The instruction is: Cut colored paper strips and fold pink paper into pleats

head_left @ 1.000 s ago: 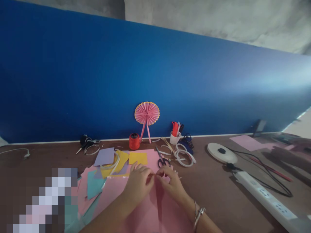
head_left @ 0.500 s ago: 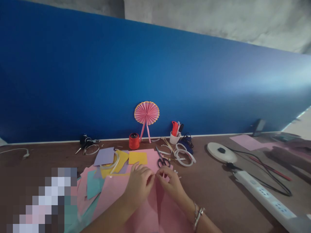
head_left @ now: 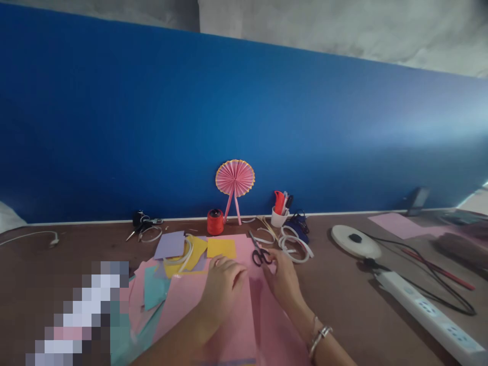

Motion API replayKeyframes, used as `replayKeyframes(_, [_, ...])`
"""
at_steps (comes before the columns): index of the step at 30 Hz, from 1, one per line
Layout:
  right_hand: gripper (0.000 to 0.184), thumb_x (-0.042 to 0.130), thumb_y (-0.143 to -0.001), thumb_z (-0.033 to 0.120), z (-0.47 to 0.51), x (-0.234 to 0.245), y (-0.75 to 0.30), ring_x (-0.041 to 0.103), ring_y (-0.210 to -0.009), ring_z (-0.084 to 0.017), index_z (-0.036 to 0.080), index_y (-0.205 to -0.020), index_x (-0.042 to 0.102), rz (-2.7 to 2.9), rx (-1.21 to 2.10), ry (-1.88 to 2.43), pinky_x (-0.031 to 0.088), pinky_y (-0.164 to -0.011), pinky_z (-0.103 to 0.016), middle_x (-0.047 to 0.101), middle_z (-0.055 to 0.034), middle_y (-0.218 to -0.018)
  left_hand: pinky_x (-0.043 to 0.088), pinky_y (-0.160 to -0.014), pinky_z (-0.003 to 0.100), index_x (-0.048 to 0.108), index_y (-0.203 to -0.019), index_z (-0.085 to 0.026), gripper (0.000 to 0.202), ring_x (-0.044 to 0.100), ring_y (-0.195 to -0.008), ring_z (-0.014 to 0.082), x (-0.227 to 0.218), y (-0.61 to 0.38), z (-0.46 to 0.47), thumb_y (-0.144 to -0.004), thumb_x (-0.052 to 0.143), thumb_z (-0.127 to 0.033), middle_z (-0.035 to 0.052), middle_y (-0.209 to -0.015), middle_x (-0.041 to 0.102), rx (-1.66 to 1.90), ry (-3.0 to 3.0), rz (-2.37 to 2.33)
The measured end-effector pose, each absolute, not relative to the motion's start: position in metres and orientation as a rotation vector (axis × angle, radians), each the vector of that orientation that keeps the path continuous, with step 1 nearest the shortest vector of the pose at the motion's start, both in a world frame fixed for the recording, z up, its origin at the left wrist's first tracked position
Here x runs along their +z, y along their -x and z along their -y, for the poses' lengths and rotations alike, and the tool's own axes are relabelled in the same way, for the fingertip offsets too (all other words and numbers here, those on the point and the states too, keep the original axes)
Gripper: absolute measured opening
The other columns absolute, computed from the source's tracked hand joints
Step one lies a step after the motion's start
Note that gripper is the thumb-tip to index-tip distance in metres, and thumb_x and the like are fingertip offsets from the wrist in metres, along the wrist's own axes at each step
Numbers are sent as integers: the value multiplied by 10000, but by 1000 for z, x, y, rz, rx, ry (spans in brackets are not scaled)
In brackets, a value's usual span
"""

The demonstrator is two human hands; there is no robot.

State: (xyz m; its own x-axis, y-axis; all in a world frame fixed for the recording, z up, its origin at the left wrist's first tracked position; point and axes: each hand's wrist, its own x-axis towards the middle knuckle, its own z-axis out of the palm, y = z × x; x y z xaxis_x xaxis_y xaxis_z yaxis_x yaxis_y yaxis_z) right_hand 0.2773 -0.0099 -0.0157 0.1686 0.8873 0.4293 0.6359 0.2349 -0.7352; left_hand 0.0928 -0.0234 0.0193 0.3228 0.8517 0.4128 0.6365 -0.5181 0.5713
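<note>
Right fingers [head_left: 276,255] at loop-handled scissors [head_left: 258,248]; flat pink paper [head_left: 245,252] beneath

The left forearm [head_left: 181,333] is bare, while the right wrist [head_left: 304,316], behind a bare right grip [head_left: 281,278], wears a shiny, silver-coloured bangle [head_left: 318,339] with a thinner band [head_left: 314,325] just beside it.

Pink paper [head_left: 186,292] partly hidden by the forearms [head_left: 173,335], cut off below; lower-left patch [head_left: 76,315] blurred to blocks
</note>
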Motion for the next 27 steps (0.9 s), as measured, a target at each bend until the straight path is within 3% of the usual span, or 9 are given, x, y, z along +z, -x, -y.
replayKeyframes(3, [257,527,-811,380,10,-9,-281,540,-771,-216,185,-655,591,1614,258,1449,404,-744,-339,614,-81,-756,401,-828,389,680,-842,-213,220,603,-785,193,18,-93,23,-841,475,-134,24,-798,701,1022,-2268,-1361])
replayKeyframes(6, [232,531,-796,363,15,-6,-273,559,-725,-191,177,-905,616,1613,550,1375,421,-674,-306,634,-57,-772,412,-806,373,685,-867,-214,217,612,-806,197,19,-92,22,-849,480,-147,30,-818,698,1048,-2263,-1387])
replayKeyframes(9, [461,567,-721,281,23,-9,-259,553,-640,-160,179,-1167,507,1636,990,1292,407,-603,-268,613,5,-683,413,-798,372,688,-884,-221,218,608,-809,204,18,-90,21,-862,478,-170,36,-822,694,1056,-2264,-1433])
replayKeyframes(12, [695,538,-655,187,28,-13,-250,524,-595,-135,173,-1319,334,1633,1209,1232,376,-571,-243,565,51,-637,406,-824,396,690,-928,-217,243,594,-827,216,14,-88,18,-876,454,-188,48,-847,693,1038,-2242,-1484])
replayKeyframes(14, [734,504,-641,161,28,-14,-251,491,-570,-122,166,-1342,290,1651,1206,1235,355,-560,-235,521,71,-612,395,-875,424,660,-1054,-211,263,579,-914,240,10,-87,15,-870,473,-227,72,-962,684,1080,-2168,-1513])
replayKeyframes(18, [717,473,-629,143,23,-10,-264,470,-560,-122,149,-1329,317,1731,1050,1306,359,-578,-240,496,74,-591,359,-978,428,486,-1306,-200,509,502,-1120,270,2,-89,13,-814,551,-311,115,-1200,584,1237,-1922,-1416])
replayKeyframes(23, [692,448,-611,90,22,-11,-274,504,-585,-133,151,-1297,381,1895,810,1398,371,-606,-242,529,55,-610,346,-1022,375,524,-1248,-189,412,446,-1240,235,7,-89,9,-856,452,-298,117,-1303,528,1290,-1444,-1266])
replayKeyframes(27, [630,472,-615,80,22,-15,-277,537,-599,-144,176,-1237,443,1992,715,1492,362,-619,-239,577,51,-600,392,-974,350,564,-1158,-165,365,540,-1142,223,26,-66,-11,-809,472,-214,118,-1222,595,1386,-1398,-1301])
